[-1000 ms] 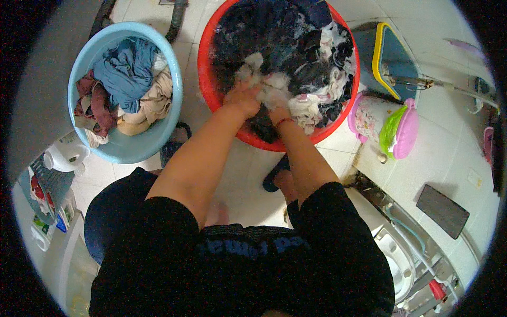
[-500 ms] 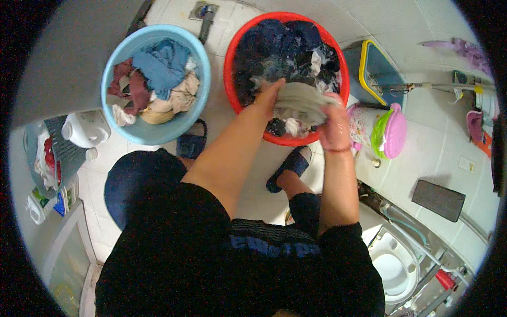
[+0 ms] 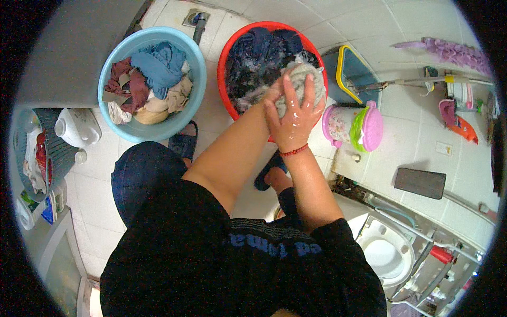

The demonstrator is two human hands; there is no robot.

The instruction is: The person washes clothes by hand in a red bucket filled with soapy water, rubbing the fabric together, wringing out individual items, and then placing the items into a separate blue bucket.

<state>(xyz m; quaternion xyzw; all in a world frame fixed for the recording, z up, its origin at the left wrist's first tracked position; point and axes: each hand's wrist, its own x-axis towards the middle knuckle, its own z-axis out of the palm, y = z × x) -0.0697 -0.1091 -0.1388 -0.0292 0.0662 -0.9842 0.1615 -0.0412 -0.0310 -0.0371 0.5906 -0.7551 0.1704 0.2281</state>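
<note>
A wet, light grey-beige cloth (image 3: 319, 79) is bunched into a ball above the right part of the red basin (image 3: 222, 79). My left hand (image 3: 273, 94) grips it from the left, its fingers mostly hidden behind the cloth and the other hand. Across the near side of the bundle lies my right hand (image 3: 294, 117), fingers curved over it and suds on its back; a red bracelet circles that wrist. Dark, soapy laundry (image 3: 256, 50) fills the basin below, with white suds among it.
To the left stands a light blue basin (image 3: 151, 133) of blue, maroon and beige clothes. A white jug (image 3: 79, 128) is near it. On the right are a yellow-rimmed blue bin (image 3: 343, 68), a pink-lidded bucket (image 3: 373, 127) and a white toilet-like seat (image 3: 385, 259).
The cloth was stretched between both hands and is now gathered into a ball. My right hand has come left and over it, close against my left hand. The view has shifted slightly.
</note>
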